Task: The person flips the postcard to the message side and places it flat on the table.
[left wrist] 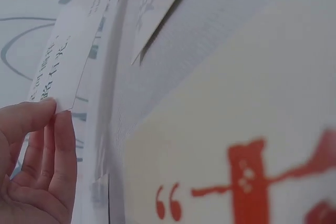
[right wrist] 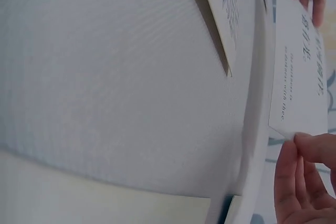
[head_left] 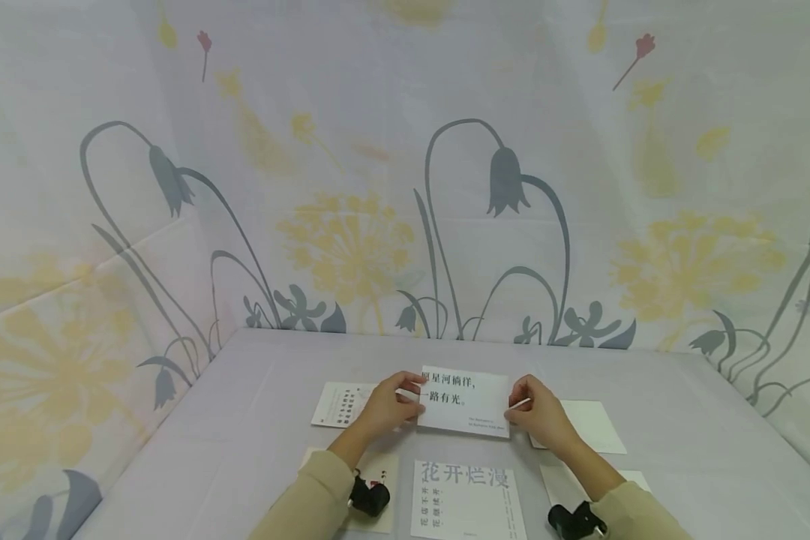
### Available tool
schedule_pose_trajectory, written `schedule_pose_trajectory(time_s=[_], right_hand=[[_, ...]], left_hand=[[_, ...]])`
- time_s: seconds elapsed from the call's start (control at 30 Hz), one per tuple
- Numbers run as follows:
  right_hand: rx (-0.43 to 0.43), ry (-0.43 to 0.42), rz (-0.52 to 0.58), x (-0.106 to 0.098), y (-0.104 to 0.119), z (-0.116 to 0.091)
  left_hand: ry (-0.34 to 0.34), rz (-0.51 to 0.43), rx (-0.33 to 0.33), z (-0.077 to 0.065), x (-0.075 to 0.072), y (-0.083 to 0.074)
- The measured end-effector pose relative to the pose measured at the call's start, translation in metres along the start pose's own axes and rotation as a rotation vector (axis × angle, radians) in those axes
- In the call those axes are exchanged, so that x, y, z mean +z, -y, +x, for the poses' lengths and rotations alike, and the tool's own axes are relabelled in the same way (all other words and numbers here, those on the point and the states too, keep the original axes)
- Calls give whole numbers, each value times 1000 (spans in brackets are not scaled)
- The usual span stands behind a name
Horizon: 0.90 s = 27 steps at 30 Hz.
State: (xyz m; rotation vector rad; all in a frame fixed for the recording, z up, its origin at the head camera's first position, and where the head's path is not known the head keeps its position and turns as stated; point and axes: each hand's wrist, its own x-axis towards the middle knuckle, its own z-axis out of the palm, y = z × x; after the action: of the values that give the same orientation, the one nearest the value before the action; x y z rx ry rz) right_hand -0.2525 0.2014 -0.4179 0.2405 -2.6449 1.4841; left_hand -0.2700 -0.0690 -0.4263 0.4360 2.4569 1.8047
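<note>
A white card [head_left: 464,414] printed with dark Chinese characters is held up over the table, its face towards the head camera. My left hand [head_left: 386,403] pinches its left edge between thumb and fingers. At the opposite edge, my right hand [head_left: 545,415] pinches the card near its lower corner. The left wrist view shows the left thumb [left wrist: 31,116] on the printed face, with fingers behind. In the right wrist view, the card [right wrist: 294,85] has two small lines of Latin print, and the right thumb and forefinger meet at its corner.
Several cards lie on the pale table [head_left: 243,450]: a printed one [head_left: 327,409] behind the left hand, a cream one with red print [left wrist: 210,140] under the left wrist, a lettered one [head_left: 469,510] front middle, and plain ones [head_left: 597,427] at right. Floral cloth [head_left: 378,150] hangs behind.
</note>
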Motion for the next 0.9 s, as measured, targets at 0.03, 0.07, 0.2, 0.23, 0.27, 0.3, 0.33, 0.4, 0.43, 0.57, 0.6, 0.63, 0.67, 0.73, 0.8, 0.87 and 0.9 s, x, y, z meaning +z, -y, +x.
schedule_pose_trajectory(time_s=[0.03, 0.07, 0.2, 0.23, 0.27, 0.3, 0.33, 0.4, 0.43, 0.57, 0.6, 0.63, 0.67, 0.73, 0.8, 0.87, 0.9], right_hand=[[3, -4, 14, 0, 0, 0], [8, -6, 26, -1, 1, 0], [16, -24, 41, -1, 3, 0], [15, -33, 35, -1, 3, 0], [14, -44, 27, -1, 3, 0], [11, -52, 24, -1, 3, 1], [13, -61, 28, -1, 3, 1], [22, -74, 46, 0, 3, 2], [27, -76, 60, 0, 3, 2], [55, -79, 98, 0, 3, 3], [61, -79, 99, 0, 3, 3], [65, -81, 104, -1, 3, 3], [71, -81, 108, -1, 3, 3], [80, -76, 121, -1, 3, 3], [95, -67, 147, -1, 4, 3], [112, -67, 159, -1, 4, 3], [114, -69, 161, -1, 4, 3]], left_hand=[[-9, -8, -2, 0, 0, 0], [-16, -21, -3, 1, -1, 1], [-57, -73, -32, 2, -1, 1], [-68, -88, -41, 3, -1, 1], [-79, -102, -52, 3, 0, 1], [-89, -112, -63, 3, 0, 1], [-98, -121, -69, 3, 0, 0], [-109, -134, -76, 4, 0, 0], [-112, -140, -78, 4, 1, 0], [-116, -141, -78, 4, 1, 1], [-117, -140, -78, 4, 1, 1], [-119, -142, -80, 3, 1, 1], [-120, -138, -78, 3, 1, 1], [-122, -136, -78, 3, 1, 1], [-126, -134, -80, 3, 1, 1], [-127, -137, -75, 3, 1, 0], [-127, -142, -72, 3, 1, 0]])
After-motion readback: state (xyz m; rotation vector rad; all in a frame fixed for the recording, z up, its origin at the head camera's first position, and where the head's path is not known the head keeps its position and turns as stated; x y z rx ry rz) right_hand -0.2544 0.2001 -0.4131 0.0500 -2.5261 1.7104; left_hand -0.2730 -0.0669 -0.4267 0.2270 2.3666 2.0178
